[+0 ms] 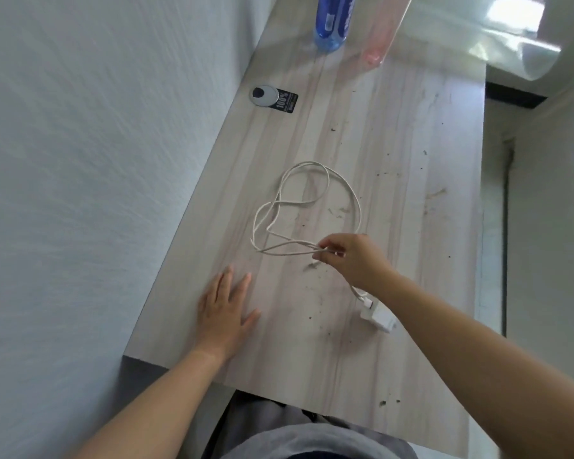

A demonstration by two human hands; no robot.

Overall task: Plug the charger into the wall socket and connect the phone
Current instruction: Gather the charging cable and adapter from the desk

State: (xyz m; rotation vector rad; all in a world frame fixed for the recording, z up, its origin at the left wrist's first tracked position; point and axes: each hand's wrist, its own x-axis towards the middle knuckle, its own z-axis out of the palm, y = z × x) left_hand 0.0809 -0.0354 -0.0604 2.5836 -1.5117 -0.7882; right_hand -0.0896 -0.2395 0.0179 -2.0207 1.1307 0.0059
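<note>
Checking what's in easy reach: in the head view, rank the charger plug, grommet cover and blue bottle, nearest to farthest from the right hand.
1. Charger plug: just beneath the right hand's wrist.
2. Grommet cover: far left, by the wall.
3. Blue bottle: desk's far end.

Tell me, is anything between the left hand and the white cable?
No. Only bare desk lies between the left hand, flat on the desk, and the cable. The right hand already pinches the cable, and the charger lies beside that arm.
</note>
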